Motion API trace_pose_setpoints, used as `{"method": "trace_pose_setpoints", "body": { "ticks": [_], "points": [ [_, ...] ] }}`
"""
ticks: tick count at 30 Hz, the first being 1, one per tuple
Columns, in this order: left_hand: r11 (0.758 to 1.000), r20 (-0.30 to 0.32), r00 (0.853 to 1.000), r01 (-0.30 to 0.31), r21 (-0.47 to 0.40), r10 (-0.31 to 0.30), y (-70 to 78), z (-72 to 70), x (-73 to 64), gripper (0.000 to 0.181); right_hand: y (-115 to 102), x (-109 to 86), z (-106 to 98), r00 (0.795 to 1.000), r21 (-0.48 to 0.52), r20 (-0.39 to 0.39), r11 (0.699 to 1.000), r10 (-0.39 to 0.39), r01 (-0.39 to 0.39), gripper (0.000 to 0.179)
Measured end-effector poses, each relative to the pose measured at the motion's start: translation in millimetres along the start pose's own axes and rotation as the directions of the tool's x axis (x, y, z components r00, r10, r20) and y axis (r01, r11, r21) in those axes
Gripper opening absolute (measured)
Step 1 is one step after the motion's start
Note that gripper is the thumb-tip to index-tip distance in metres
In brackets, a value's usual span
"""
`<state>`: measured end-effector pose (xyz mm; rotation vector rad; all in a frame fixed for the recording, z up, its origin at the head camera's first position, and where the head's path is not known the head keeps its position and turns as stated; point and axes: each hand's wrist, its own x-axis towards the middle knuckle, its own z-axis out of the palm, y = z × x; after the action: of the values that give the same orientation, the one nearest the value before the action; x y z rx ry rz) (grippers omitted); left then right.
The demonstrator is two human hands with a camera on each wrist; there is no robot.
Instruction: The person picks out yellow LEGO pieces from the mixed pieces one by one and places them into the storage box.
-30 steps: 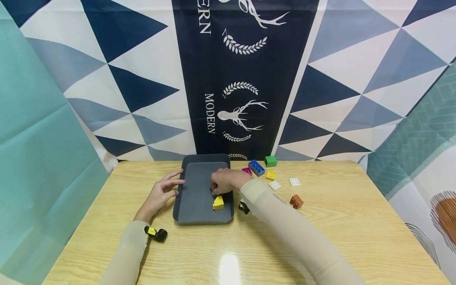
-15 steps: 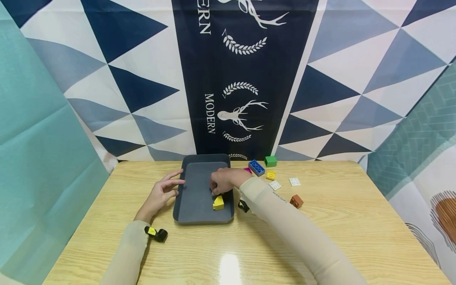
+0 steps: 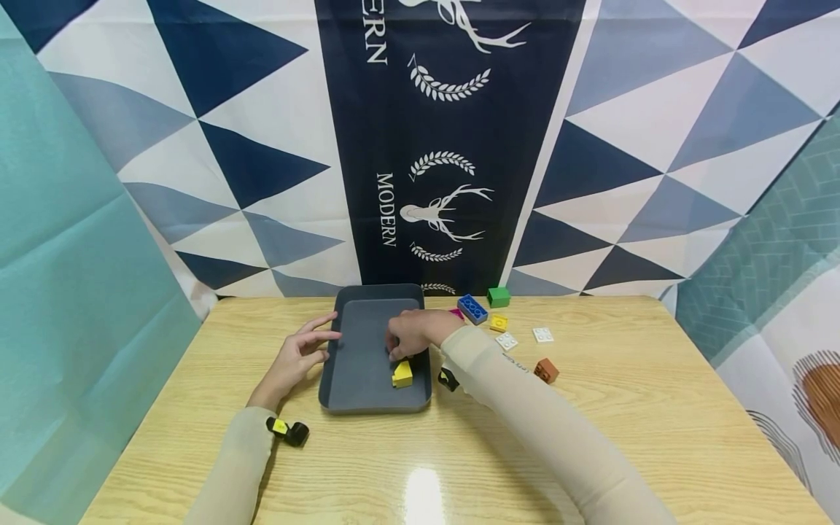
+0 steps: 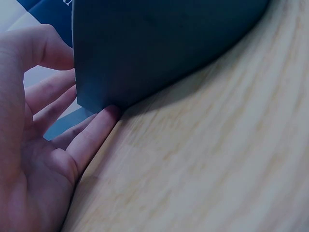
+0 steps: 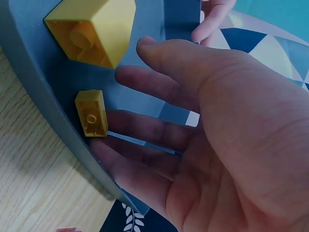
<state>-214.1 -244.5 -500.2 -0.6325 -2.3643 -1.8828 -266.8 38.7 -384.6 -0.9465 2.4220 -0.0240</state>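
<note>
A grey tray (image 3: 357, 364) lies on the wooden table. Fingertips of my left hand (image 3: 300, 359) touch its left wall; the left wrist view shows the fingers loosely extended along the tray wall (image 4: 159, 53). My right hand (image 3: 413, 332) reaches down inside the tray's right half. In the right wrist view, a small yellow brick (image 5: 91, 116) lies by the side wall with the middle fingers of my right hand (image 5: 227, 121) right at it, thumb apart. A larger yellow sloped brick (image 3: 402, 375) sits nearer me, its hollow side facing the wrist camera. The head view mostly hides the small brick.
Right of the tray lie a blue brick (image 3: 473, 309), a green brick (image 3: 499, 297), a flat yellow brick (image 3: 499, 323), two flat white bricks (image 3: 506, 341) and a brown brick (image 3: 546, 371). A magenta brick (image 3: 456, 313) is partly behind my right wrist. A patterned cloth hangs behind.
My right wrist has shifted very slightly, covering more of the magenta brick than a second ago. The left hand, the tray and the visible bricks stay in place.
</note>
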Motion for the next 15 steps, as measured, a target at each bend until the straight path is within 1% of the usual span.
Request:
{"method": "trace_pose_setpoints", "body": {
  "ticks": [5,10,15],
  "points": [
    [1.000,0.005,1.000,-0.004,0.000,0.004,-0.2,0.1,0.2,0.041,-1.5,-2.1,-1.9,1.000,0.001,0.009,1.000,-0.001,0.001,0.027],
    [1.000,0.005,1.000,-0.005,0.002,0.005,-1.4,-0.1,0.2,0.041,-5.0,-5.1,-4.2,1.000,-0.019,-0.001,1.000,-0.011,0.011,0.029],
    [1.000,0.002,1.000,-0.004,-0.004,0.004,-2.2,-0.5,-0.1,0.041,-9.5,-10.0,-11.3,1.000,0.006,-0.006,1.000,-0.016,0.016,0.029]
  ]
}}
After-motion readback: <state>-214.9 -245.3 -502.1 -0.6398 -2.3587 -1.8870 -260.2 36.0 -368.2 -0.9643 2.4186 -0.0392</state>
